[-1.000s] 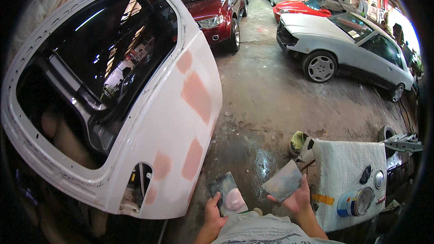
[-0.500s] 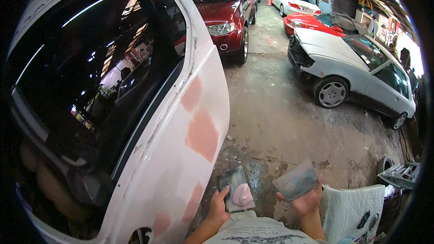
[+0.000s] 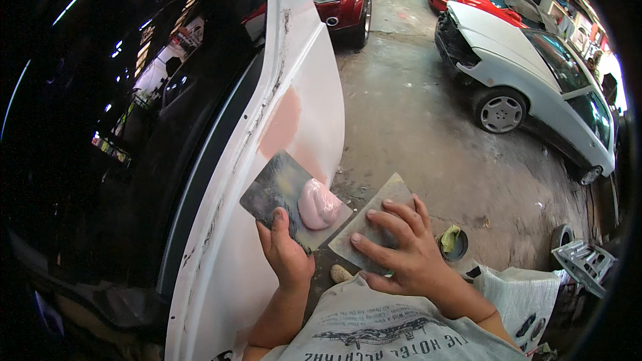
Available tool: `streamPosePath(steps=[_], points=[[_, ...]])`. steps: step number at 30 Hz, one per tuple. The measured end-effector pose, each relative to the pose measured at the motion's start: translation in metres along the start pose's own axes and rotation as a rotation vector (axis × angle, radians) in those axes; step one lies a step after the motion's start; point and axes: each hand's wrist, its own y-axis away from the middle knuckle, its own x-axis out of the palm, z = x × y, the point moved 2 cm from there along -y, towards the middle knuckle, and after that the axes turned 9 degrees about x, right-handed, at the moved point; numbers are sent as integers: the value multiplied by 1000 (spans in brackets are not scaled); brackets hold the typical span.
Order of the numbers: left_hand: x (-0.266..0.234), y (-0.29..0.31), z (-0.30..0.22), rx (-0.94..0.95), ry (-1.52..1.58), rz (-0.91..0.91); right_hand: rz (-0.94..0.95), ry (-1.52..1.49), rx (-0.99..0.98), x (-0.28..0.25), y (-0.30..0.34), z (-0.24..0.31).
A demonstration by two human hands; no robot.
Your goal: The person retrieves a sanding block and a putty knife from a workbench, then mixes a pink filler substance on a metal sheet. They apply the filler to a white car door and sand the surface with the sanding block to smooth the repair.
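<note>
My left hand [image 3: 289, 254] grips a smeared flat putty plate [image 3: 271, 184], thumb on top, its other fingers mostly hidden beneath. A glossy mound of pink body filler [image 3: 317, 204] sits toward the plate's right side. In my right hand [image 3: 411, 251] is a thin, greyish, see-through putty spreader [image 3: 394, 194]; the fingers lie across its upper face, with the thumb near the lower edge. The spreader is tilted, its left corner close to the plate. Just beyond the plate, at left, stands a white car body panel [image 3: 314, 87] with dull pink filler patches [image 3: 281, 124].
Dark car glass [image 3: 127, 180] fills the left. A dark red vehicle [image 3: 338, 3] is ahead, and a white car [image 3: 521, 67] lacking its front end stands right. Near my right arm are an open round container [image 3: 455, 244], a white-wrapped block [image 3: 525, 294] and a metal frame [image 3: 585, 264].
Both hands have risen and come together, bringing plate and spreader close to each other. My right hand has turned from palm up to fingers over the spreader. The view has tipped downward.
</note>
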Motion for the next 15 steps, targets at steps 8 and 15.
streamPosePath(steps=[8, 15], points=[[28, -25, 21, 210, -144, -109, 68, -84, -132, 12, -64, -48], [53, -58, 42, 252, -240, -342, 464, -557, -83, 41, -95, -131]])
